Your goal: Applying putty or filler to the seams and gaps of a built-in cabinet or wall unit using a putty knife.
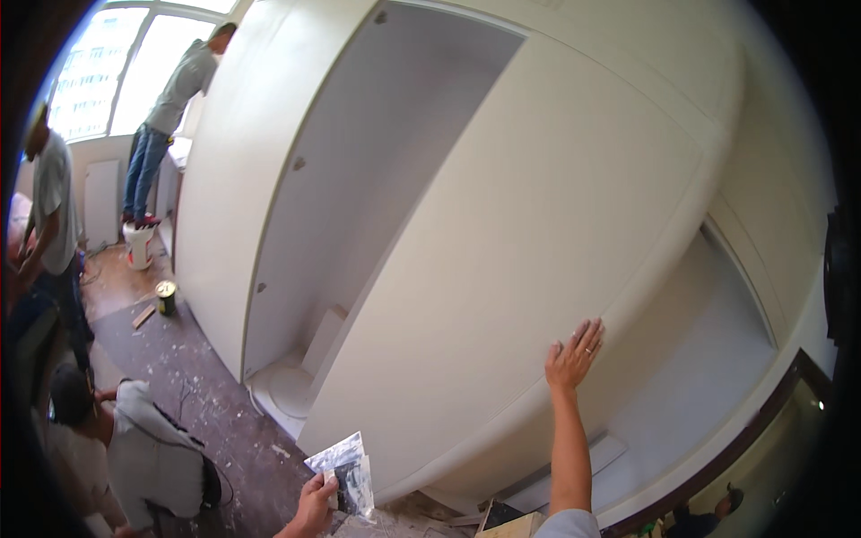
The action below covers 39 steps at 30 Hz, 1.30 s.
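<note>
My left hand [314, 504] comes in at the bottom, its fingers closed round what look like two putty knives [352, 462] held together. Their wide blades are smeared with white and dark filler. Higher up and to the right, my right hand [574, 354] lies flat, fingers stretched out, against the curved edge of a large off-white cabinet panel [511, 215]. A ring shows on one of its fingers. Left of the panel, a tall doorless compartment [377, 134] has hinge parts along its left side.
One person [170, 108] stands on a white bucket [139, 247] by the window; another [56, 197] stands at the left, and a third [148, 448] is low near the floor. A dark can [166, 298] and wood strip [143, 316] lie on the spattered floor [215, 394].
</note>
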### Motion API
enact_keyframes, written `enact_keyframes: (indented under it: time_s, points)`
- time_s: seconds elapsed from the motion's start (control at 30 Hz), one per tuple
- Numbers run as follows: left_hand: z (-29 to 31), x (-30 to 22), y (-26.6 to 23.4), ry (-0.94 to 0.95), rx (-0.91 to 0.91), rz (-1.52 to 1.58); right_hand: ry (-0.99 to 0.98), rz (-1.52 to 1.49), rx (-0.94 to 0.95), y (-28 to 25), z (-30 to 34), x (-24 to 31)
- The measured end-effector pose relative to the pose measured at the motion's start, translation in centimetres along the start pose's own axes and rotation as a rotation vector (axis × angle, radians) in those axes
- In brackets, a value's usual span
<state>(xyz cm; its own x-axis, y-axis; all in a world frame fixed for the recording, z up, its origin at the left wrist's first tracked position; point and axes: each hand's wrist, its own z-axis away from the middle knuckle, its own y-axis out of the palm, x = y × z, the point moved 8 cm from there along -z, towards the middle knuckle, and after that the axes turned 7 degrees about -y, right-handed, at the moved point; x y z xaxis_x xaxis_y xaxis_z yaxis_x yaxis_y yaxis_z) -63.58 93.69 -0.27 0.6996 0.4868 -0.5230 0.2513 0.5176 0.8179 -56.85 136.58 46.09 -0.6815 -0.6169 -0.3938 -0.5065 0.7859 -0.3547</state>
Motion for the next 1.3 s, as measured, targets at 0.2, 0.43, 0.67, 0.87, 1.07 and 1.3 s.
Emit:
enact_keyframes:
  time_s: [0.2,0.43,0.67,0.87,1.07,1.3]
  points:
    - [2.3,-1.5,1.7,0.004,-0.052,0.072,-0.138,-0.365,0.236,2.0,11.9,5.7]
    - [3.0,-3.9,3.5,0.019,0.017,0.025,0.602,-1.976,0.956,-0.5,36.8,27.7]
    - [2.7,-4.3,4.4,-0.012,0.062,0.010,0.873,-2.675,1.096,-10.7,30.7,36.5]
    - [3.3,-3.7,4.4,-0.037,0.037,0.025,0.816,-2.486,1.202,-9.4,32.5,37.8]
    - [3.3,-2.5,3.7,-0.067,0.050,-0.077,0.591,-2.250,1.075,-6.6,35.3,37.4]
    - [3.2,-4.1,2.8,-0.027,-0.030,-0.067,1.050,-2.668,0.974,-4.6,33.2,38.4]
